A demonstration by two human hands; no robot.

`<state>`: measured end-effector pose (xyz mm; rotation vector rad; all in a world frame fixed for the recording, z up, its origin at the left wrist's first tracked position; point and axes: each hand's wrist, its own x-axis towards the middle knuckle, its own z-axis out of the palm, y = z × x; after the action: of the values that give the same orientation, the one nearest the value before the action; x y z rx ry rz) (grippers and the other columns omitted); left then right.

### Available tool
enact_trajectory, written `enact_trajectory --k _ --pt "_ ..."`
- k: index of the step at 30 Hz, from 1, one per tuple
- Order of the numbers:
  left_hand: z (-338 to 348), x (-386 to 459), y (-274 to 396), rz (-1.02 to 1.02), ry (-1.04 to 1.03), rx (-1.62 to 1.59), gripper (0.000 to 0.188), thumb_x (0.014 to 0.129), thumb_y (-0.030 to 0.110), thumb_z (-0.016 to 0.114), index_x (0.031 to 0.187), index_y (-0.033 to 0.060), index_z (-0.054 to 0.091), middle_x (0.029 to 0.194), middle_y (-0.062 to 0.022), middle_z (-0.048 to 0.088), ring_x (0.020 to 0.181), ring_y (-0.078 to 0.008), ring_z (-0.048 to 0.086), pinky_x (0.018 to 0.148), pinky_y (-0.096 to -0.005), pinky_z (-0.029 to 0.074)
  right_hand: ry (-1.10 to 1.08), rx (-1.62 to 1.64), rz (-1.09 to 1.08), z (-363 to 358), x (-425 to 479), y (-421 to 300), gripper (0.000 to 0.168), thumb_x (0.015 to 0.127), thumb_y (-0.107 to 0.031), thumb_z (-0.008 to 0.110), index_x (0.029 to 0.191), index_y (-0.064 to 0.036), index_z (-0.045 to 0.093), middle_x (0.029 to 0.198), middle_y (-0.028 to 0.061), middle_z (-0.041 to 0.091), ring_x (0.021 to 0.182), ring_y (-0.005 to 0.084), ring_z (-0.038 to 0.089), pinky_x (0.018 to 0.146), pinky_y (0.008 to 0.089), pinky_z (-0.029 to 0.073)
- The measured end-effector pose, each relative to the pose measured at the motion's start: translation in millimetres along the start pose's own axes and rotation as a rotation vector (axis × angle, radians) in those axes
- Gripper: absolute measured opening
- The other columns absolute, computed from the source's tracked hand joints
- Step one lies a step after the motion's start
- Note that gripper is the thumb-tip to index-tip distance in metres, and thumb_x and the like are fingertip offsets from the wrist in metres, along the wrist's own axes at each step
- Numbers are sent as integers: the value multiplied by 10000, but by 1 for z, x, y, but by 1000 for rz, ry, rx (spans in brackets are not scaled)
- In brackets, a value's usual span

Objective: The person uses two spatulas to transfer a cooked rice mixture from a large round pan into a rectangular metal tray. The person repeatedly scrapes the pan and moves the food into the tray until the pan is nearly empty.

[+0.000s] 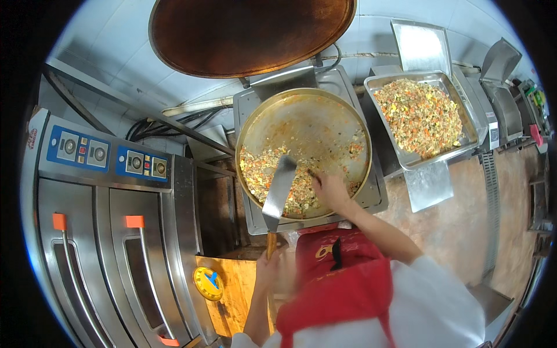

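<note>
My left hand (268,263) is closed around the wooden handle of a metal spatula (280,187), whose broad blade reaches over the large round pan (304,117). Chopped filling (261,169), with yellow, orange and green bits, lies mostly in the near and left parts of the pan. Over the pan's near right part is my right hand (330,189), its fingers curled down at the filling; whether they pinch anything is hidden. A rectangular steel tray (404,163) to the right holds a large heap of similar filling (420,117).
The pan's raised round lid (252,35) stands at the back. Steel ovens (104,182) with orange-ended handles fill the left side. A yellow round object (208,283) rests by a wooden board (235,304). Open-lidded steel equipment (500,104) stands far right.
</note>
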<state>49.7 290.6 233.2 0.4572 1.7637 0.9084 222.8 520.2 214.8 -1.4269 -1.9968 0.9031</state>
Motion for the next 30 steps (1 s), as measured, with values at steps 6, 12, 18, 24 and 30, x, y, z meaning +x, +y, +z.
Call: enact_trajectory --k 6,12,18,24,30 --pt "-4 1 -3 -67 115 -37 317 886 392 505 888 84 579 578 20 462 437 -69 410 391 -201 304 -24 -25 128 17 18 31 274 794 -220 507 756 36 597 673 260 579 664 417 585 634 482 474" --pt "-4 26 -37 144 19 -315 198 925 288 455 1011 111 433 829 -10 516 614 -89 504 509 -217 378 -68 54 94 1 0 53 234 784 -208 511 836 1 602 710 248 587 697 425 575 665 487 462" --pt "37 32 4 52 -145 -465 282 875 98 537 1115 79 389 955 -41 545 708 -105 565 554 -230 410 -82 82 181 -38 -31 30 189 775 -195 518 886 -71 607 749 218 588 743 411 561 658 458 447" --pt "61 40 6 149 -172 -309 291 843 46 565 1121 28 480 805 19 518 575 -28 419 498 -171 332 -22 135 63 -83 -62 -19 181 750 -202 555 858 -65 602 752 199 582 722 400 558 642 437 448" --pt "65 47 4 217 -109 -403 393 835 36 573 1212 34 461 756 45 520 579 -16 453 479 -155 367 -81 -7 35 -71 -58 -26 166 735 -203 551 755 -50 615 642 191 577 637 387 569 605 462 462"
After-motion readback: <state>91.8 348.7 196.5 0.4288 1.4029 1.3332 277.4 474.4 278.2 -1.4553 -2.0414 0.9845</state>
